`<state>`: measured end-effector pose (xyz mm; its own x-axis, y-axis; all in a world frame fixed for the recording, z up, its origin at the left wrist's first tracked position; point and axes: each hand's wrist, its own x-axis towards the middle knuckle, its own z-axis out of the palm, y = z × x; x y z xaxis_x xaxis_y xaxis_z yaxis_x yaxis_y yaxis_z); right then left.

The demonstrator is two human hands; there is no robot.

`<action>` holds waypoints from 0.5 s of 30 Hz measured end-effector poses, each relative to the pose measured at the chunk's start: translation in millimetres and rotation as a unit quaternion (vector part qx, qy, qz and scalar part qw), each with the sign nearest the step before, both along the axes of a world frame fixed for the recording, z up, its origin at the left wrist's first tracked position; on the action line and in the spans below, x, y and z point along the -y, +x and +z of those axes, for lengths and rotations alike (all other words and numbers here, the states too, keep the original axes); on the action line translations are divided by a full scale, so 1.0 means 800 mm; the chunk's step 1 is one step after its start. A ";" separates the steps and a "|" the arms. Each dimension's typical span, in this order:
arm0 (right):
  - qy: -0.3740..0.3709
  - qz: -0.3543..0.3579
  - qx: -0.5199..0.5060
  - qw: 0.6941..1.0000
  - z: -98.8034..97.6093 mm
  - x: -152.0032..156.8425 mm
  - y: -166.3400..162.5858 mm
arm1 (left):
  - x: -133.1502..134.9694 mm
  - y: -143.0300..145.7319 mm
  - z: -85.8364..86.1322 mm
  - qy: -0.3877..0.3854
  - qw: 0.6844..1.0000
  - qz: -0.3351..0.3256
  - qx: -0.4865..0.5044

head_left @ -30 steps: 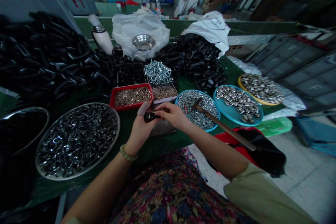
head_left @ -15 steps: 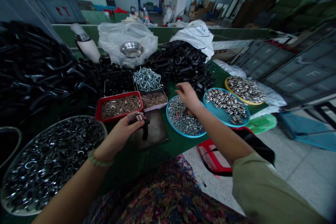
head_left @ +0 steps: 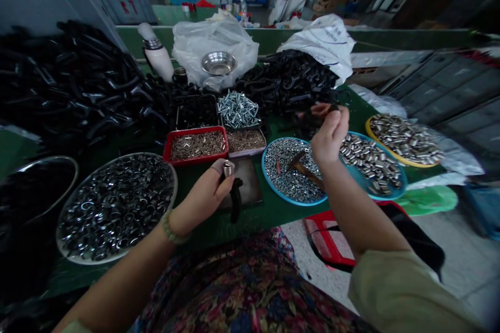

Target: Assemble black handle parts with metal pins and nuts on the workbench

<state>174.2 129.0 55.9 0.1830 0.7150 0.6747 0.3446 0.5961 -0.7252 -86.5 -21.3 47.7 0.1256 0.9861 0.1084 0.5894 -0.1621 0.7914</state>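
My left hand (head_left: 206, 191) is closed round a black curved part (head_left: 235, 202), with a shiny ribbed metal sleeve (head_left: 228, 168) standing up between thumb and fingers. Beneath it lies a flat metal plate (head_left: 250, 183). My right hand (head_left: 331, 132) is raised at the front of a heap of black curved parts (head_left: 287, 75), its fingers curled. Something dark shows between thumb and fingers, a black part as far as I can make out; blur hides its shape. Below that hand, a hammer (head_left: 307, 171) rests on small metal pieces in a blue round tray (head_left: 265, 179).
A red tray (head_left: 167, 153) of small pins and a box of bright screws (head_left: 239, 110) stand mid-table. Metal sleeves fill a second blue tray (head_left: 402, 187) and a yellow tray (head_left: 424, 164). Black rings fill a large tray (head_left: 117, 208) at left. A thermos (head_left: 159, 60) stands behind.
My right hand has moved from above the hammer tray, away and rightward to the black heap. The left hand still holds its part and sleeve. The whole view has shifted.
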 end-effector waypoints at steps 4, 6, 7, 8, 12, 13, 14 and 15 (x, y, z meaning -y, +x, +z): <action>-0.311 0.264 -0.032 0.912 -0.007 0.111 -0.070 | 0.007 0.006 -0.004 -0.050 0.998 -0.023 0.042; -0.407 0.333 -0.049 0.849 -0.017 0.142 -0.093 | 0.011 0.006 -0.007 -0.052 0.997 -0.020 0.053; -0.431 0.346 -0.065 0.831 -0.021 0.150 -0.101 | 0.013 0.006 -0.008 -0.049 0.997 -0.019 0.056; -0.443 0.351 -0.079 0.821 -0.024 0.154 -0.107 | 0.015 0.005 -0.009 -0.046 0.997 -0.020 0.059; -0.447 0.342 -0.063 0.824 -0.023 0.154 -0.116 | 0.022 0.002 -0.008 -0.029 0.998 -0.029 0.053; -0.441 0.339 -0.044 0.830 -0.020 0.153 -0.116 | 0.023 0.001 -0.008 -0.023 0.999 -0.028 0.041; -0.429 0.336 -0.017 0.838 -0.018 0.152 -0.117 | 0.025 -0.001 -0.007 -0.019 0.999 -0.026 0.023; -0.411 0.336 0.015 0.847 -0.014 0.151 -0.117 | 0.026 -0.002 -0.007 -0.020 0.999 -0.025 0.002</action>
